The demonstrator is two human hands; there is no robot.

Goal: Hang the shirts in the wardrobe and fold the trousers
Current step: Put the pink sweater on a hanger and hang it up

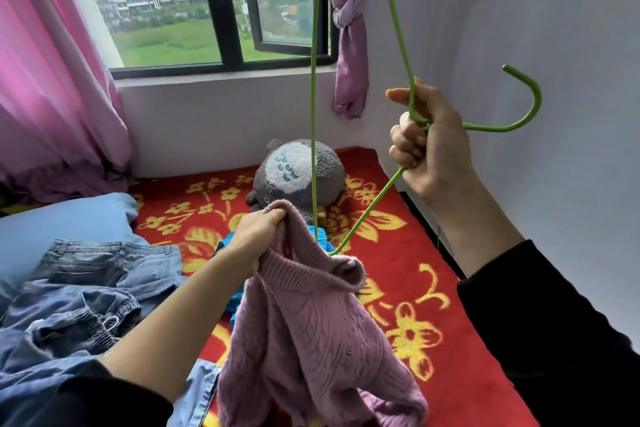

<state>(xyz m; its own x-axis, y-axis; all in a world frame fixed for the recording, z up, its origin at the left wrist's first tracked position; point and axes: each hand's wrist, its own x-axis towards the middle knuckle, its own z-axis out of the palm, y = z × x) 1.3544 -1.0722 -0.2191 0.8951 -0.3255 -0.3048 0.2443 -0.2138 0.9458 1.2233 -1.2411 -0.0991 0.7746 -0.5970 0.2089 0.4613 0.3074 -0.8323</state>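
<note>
Because the view looks down across a bed, the widest thing in sight is one red plush blanket with a yellow flower pattern (367,163), flat and fuzzy, reaching into the corner of two pale walls. One pink gathered curtain (52,87) hangs in soft folds at the left, beside one black-framed window (225,10) with one pane swung open. A rumpled heap of faded blue denim trousers (86,291) lies on the left of the bed, with a waistband, belt loops and an elasticated edge showing; how many pairs are in it cannot be told. One mauve fluffy knitted sweater (311,340), ribbed at the collar and cable-textured on the body, hangs above the middle of the blanket. One light blue smooth pillow (69,218) lies behind the denim. One grey and white round plush toy (298,170) lies by the far wall, and one purple knotted cloth (349,45) hangs beside the window. A bright blue garment (323,236) peeks out behind the sweater's collar. One thin green wire hanger (519,104), triangular with a curved hook, is held high, and its lower corner sits inside the sweater's collar. The left hand (258,229) clutches the collar's edge in a closed grip, lifting it. The right hand (429,142) is clenched around the hanger's neck just below the hook. Both forearms come out of black sleeves.
</note>
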